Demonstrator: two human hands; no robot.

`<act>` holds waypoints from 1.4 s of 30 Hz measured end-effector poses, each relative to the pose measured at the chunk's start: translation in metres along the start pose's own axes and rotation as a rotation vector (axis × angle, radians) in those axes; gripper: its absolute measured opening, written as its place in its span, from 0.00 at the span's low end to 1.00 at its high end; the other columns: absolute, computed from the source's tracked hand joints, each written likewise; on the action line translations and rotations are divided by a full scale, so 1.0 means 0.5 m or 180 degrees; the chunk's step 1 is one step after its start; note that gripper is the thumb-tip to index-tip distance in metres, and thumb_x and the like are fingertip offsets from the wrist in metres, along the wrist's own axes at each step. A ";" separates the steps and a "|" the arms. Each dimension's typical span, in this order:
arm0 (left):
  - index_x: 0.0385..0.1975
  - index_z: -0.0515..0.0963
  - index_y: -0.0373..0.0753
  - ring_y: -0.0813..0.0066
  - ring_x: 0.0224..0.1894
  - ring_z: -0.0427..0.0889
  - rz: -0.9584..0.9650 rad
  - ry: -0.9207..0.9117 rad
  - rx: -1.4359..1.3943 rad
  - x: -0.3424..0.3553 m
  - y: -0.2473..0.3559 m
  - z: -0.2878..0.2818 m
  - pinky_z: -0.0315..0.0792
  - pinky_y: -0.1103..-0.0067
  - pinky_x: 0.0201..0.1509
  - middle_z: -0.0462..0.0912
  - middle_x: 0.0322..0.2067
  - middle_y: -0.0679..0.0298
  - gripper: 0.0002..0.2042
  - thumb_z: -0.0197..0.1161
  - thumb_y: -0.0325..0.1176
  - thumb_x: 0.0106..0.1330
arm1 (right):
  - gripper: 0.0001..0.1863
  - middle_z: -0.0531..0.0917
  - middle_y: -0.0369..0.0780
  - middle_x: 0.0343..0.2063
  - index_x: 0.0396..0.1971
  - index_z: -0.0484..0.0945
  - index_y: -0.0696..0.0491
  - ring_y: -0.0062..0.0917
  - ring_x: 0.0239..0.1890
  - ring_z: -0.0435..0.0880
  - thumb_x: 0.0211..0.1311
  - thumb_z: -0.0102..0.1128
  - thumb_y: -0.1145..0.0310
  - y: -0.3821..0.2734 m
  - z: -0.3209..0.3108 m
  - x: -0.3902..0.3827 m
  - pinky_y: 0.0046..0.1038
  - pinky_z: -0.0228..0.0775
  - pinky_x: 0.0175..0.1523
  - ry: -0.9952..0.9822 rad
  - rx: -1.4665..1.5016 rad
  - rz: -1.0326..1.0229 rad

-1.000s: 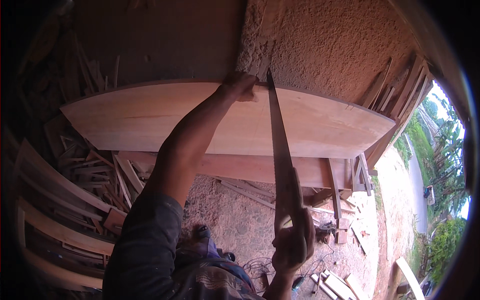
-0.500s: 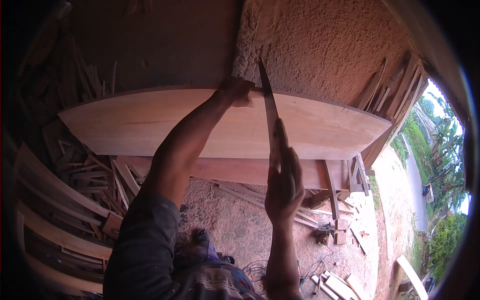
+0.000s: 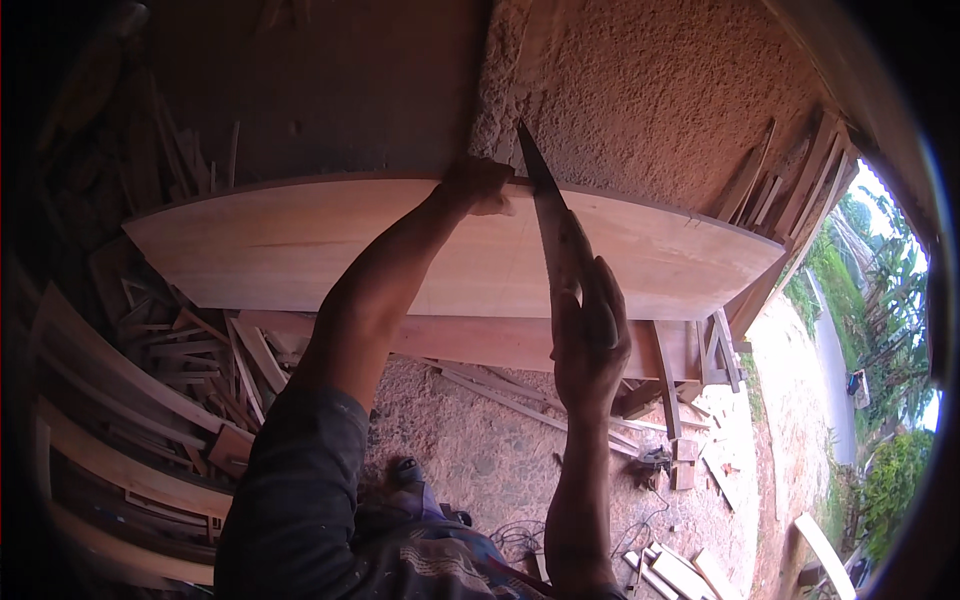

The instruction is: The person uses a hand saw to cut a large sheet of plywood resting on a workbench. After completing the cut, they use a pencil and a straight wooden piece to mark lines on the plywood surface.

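Observation:
A long pale wooden board [image 3: 300, 260] with curved upper edge and tapering ends lies across a reddish plank [image 3: 460, 342]. My left hand [image 3: 482, 188] is closed over the board's far edge, just left of the saw. My right hand [image 3: 590, 330] grips the handle of a handsaw [image 3: 545, 195], whose dark blade crosses that edge beside my left hand and points away from me. Whether the teeth sit in a cut is too small to tell.
Offcuts [image 3: 190, 370] and curved wooden pieces [image 3: 130, 470] crowd the left. Planks [image 3: 800, 190] lean on the rough wall at back right. A power tool [image 3: 655, 462], cord and white strips [image 3: 670, 575] lie on the floor. A road and plants show at far right.
My right hand and the saw handle have pushed well forward and up since a second ago, lately shifting slightly right. My left hand stays on the edge, a little lower in the picture.

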State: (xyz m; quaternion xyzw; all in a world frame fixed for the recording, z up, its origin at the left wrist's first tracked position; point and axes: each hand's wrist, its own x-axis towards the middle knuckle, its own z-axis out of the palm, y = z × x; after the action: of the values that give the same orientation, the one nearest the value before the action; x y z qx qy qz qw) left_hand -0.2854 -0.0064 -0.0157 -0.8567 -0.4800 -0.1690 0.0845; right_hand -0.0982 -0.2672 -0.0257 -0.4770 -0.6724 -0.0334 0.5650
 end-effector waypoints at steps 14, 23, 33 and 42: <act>0.53 0.73 0.50 0.55 0.46 0.87 0.0116 0.0372 -0.0946 -0.043 -0.010 0.005 0.79 0.64 0.49 0.86 0.43 0.57 0.17 0.67 0.39 0.67 | 0.23 0.78 0.56 0.60 0.61 0.75 0.62 0.52 0.61 0.79 0.67 0.60 0.74 -0.077 -0.114 -0.133 0.43 0.76 0.61 0.0240 -0.0135 -0.0077; 0.53 0.76 0.54 0.61 0.49 0.87 0.0182 0.0538 -0.1033 -0.045 -0.001 -0.001 0.80 0.66 0.51 0.88 0.46 0.66 0.13 0.63 0.39 0.70 | 0.22 0.80 0.56 0.58 0.62 0.76 0.60 0.50 0.60 0.80 0.70 0.56 0.69 -0.094 -0.075 -0.158 0.43 0.73 0.63 0.0131 0.0001 0.0218; 0.56 0.78 0.57 0.61 0.48 0.87 0.0120 0.0524 -0.1086 -0.055 0.013 -0.015 0.80 0.65 0.51 0.88 0.46 0.63 0.16 0.63 0.40 0.70 | 0.24 0.78 0.53 0.61 0.61 0.75 0.60 0.50 0.62 0.80 0.66 0.64 0.74 -0.103 -0.079 -0.167 0.42 0.78 0.60 0.0015 -0.0175 0.0113; 0.54 0.79 0.55 0.61 0.47 0.87 0.0137 0.0561 -0.1152 -0.054 0.011 -0.011 0.80 0.66 0.51 0.88 0.45 0.65 0.14 0.63 0.40 0.70 | 0.24 0.77 0.53 0.62 0.62 0.74 0.59 0.50 0.61 0.80 0.67 0.64 0.73 -0.102 -0.084 -0.173 0.40 0.81 0.57 0.0022 -0.0294 0.0001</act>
State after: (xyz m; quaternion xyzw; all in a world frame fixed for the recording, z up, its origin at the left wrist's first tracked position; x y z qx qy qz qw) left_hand -0.2948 -0.0327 -0.0204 -0.8498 -0.4141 -0.3250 -0.0255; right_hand -0.1102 -0.3715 -0.0539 -0.5025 -0.6682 -0.0659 0.5447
